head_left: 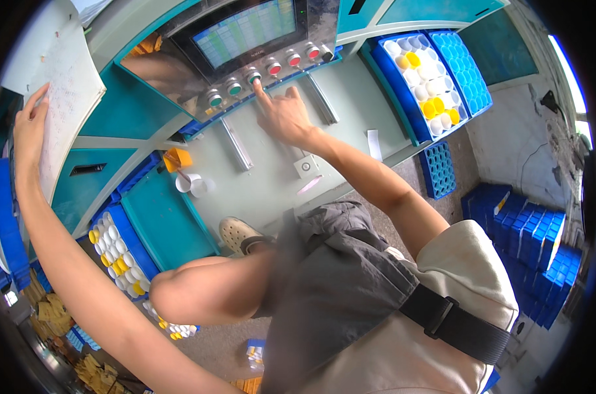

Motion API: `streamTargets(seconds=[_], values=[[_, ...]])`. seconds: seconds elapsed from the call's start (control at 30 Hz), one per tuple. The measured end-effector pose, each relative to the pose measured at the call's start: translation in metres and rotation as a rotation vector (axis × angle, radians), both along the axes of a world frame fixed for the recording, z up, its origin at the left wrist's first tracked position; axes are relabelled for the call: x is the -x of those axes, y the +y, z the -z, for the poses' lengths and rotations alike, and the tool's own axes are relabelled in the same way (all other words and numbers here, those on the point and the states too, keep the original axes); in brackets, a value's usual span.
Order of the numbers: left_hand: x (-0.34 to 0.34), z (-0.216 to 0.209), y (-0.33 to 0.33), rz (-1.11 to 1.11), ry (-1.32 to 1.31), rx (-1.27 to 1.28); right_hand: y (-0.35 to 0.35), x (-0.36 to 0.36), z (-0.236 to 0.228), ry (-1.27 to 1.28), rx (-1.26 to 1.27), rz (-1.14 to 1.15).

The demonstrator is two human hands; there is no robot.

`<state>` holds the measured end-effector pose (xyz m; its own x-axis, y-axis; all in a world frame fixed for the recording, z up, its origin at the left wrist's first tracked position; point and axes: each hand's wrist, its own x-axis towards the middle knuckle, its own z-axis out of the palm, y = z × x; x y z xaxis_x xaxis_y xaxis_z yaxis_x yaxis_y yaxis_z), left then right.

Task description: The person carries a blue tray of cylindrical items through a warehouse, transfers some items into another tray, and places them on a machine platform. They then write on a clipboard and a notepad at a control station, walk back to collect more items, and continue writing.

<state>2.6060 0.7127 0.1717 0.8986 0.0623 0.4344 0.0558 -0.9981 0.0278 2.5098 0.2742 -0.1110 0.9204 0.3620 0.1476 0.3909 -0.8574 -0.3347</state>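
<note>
Right hand (283,117) pressing green button (254,77) with index finger extended, other fingers curled, left hand (30,128) gripping paper sheet (68,85) edge.

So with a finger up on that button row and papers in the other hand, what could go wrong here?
1. The right hand points its fingertip at a green button in a tight row; the neighbouring red button could get pressed by mistake.
2. The left hand holds the papers up beside the panel, so attention may be split, and a loose sheet could slip.
</note>
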Motion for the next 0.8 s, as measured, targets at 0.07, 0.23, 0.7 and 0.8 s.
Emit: streamTargets(seconds=[0.07,0.23,0.7,0.8], values=[[-0.001,0.0,0.001,0.004,0.013,0.034,0.004,0.0,-0.002,-0.029,0.003,0.027],[-0.002,-0.003,0.003,0.028,0.033,-0.014,0.004,0.004,-0.038,-0.059,0.077,0.007],[0.0,-0.011,-0.01,0.013,0.1,0.065,-0.064,-0.127,-0.244,-1.014,-0.684,-0.057],[0.004,-0.014,-0.015,0.001,0.108,0.087,-0.06,-0.156,-0.227,-1.132,-0.424,-0.092]])
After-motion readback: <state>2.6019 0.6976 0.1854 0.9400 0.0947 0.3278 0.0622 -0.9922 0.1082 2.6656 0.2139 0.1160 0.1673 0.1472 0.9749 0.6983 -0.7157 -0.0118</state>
